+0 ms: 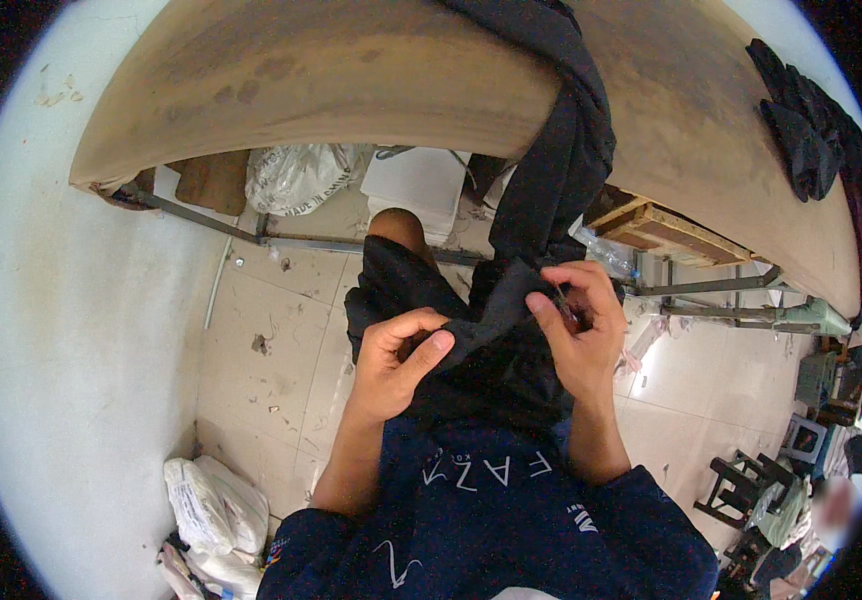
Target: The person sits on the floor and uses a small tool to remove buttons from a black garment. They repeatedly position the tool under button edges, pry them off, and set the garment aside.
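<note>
A black cloth garment is stretched between my two hands over my lap. My left hand pinches one end of the stretched edge between thumb and forefinger. The other end is gripped by my right hand, its thumb pressed on the cloth. Something small, thin and dark shows among the right fingers, mostly hidden, and I cannot make out what it is. From my lap, a long strip of the same black cloth runs up over the table edge and across the tabletop.
A table with a stained tan cloth cover curves across the front. Beneath it are a white plastic bag, a stack of white sheets and a wooden drawer. Dark garments lie at the right; white sacks stand lower left.
</note>
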A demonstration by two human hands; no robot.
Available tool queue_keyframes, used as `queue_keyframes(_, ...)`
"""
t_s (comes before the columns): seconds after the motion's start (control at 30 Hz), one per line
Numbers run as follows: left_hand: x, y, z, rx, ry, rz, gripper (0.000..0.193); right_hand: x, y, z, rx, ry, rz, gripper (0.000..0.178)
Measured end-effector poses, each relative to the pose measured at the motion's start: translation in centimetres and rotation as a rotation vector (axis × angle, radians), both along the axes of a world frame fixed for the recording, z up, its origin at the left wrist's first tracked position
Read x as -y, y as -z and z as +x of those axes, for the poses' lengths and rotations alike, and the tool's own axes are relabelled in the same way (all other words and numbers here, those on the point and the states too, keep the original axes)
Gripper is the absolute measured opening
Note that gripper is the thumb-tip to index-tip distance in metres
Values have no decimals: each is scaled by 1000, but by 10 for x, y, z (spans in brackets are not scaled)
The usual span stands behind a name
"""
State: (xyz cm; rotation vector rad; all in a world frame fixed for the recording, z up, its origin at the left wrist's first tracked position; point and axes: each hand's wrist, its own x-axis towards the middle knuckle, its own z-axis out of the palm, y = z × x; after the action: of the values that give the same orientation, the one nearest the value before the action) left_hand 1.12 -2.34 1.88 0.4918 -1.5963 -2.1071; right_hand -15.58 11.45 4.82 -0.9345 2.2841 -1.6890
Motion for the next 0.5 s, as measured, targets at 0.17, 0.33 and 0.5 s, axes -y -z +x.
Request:
queue_keyframes(0.17,-2,-5,-1,19,-26,-44,10,-4,-11,7,-202,-23,-106,30)
queue_keyframes(0.33,-4,-11,-7,49,-45,-202,11,2,-22,16,-223,-309,-121,29)
queue_keyframes(0.5,-5,-14,-7,68,-13,-325,12,12,-6,8,-14,-468,-15,21)
